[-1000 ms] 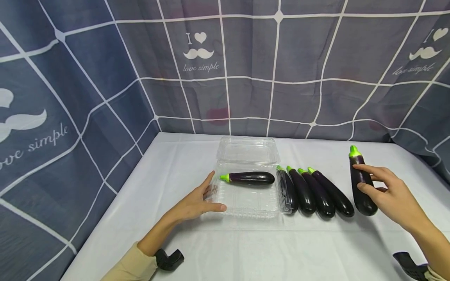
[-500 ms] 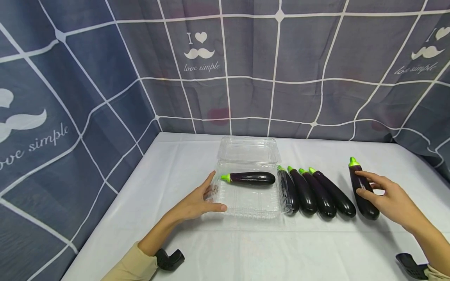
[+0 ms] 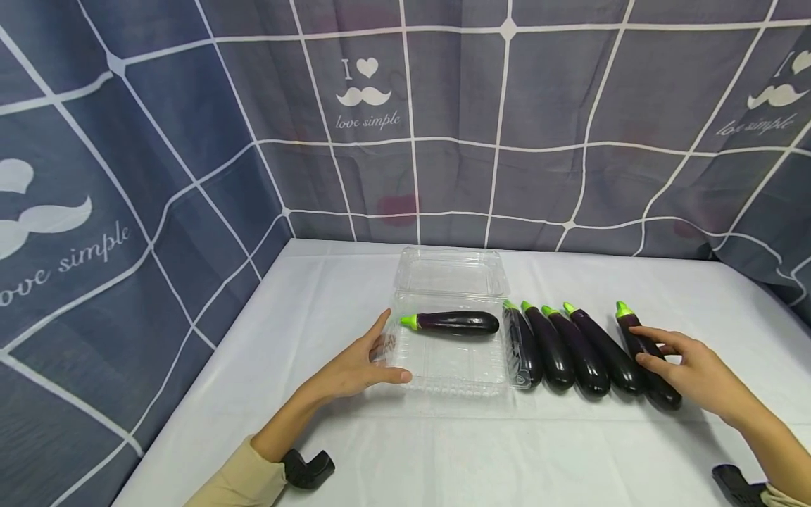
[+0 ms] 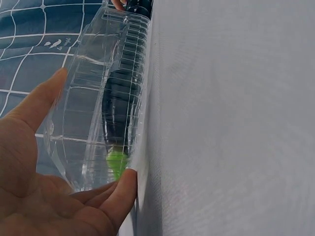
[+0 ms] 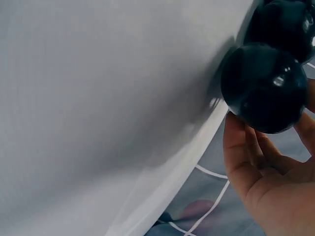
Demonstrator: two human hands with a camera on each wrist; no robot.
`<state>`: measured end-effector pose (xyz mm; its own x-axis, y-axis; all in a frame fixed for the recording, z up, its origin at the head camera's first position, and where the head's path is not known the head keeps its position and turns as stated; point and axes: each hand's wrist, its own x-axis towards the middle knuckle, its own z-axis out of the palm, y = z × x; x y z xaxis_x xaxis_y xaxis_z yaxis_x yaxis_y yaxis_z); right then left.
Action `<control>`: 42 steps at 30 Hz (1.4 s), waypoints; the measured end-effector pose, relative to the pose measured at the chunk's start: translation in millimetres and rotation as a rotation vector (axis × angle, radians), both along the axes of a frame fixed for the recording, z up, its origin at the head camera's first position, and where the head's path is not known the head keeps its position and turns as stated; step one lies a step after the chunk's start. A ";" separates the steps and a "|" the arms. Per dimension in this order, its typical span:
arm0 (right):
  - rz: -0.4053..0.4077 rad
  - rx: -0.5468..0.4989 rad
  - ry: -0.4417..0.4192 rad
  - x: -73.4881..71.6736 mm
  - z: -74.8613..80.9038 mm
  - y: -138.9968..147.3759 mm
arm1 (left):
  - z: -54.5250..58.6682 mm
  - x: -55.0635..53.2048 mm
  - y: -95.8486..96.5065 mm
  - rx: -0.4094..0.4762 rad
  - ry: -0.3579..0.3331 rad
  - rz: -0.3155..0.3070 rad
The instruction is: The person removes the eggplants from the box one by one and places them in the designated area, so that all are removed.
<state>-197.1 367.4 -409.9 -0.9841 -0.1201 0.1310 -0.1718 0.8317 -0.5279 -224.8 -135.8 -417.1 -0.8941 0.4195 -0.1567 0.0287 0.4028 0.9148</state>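
Note:
A clear plastic clamshell box (image 3: 456, 362) lies with its lid folded back, a dark eggplant (image 3: 459, 322) with a green stem lying crosswise in it. My left hand (image 3: 355, 362) rests at the box's left end, thumb at the front corner and fingers spread along the side; the left wrist view shows the fingers touching the clear wall. My right hand (image 3: 690, 370) grips another eggplant (image 3: 627, 327) between thumb and fingers, its round end (image 5: 263, 88) facing the right wrist camera. That eggplant lies slanted at the right end of a row of several eggplants (image 3: 576, 355).
The leftmost eggplant (image 3: 522, 348) of the row lies right against the box, partly behind clear plastic. The open lid (image 3: 453, 271) points to the back. A white cloth (image 3: 405, 458) covers the table, and a grey checked curtain (image 3: 443, 176) hangs behind and at the sides.
My right hand has lowered its eggplant and brought it left and toward me, up beside the row. My left hand stays at the box.

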 end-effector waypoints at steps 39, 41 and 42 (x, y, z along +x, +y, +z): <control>0.023 -0.004 -0.018 1.9 -4.1 -2.3 | 1.0 0.5 -0.5 0.012 0.001 -0.017; 0.022 -0.002 -0.021 1.5 -3.7 -2.6 | 1.1 0.3 -0.9 0.016 0.002 -0.018; 0.022 -0.003 -0.019 1.3 -3.5 -2.7 | 1.2 0.3 -1.0 0.017 0.001 -0.018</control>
<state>-195.8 364.6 -413.4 -0.9835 -0.1416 0.1127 -0.1801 0.8264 -0.5334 -224.5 -136.8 -415.9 -0.8864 0.4385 -0.1484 0.0369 0.3865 0.9216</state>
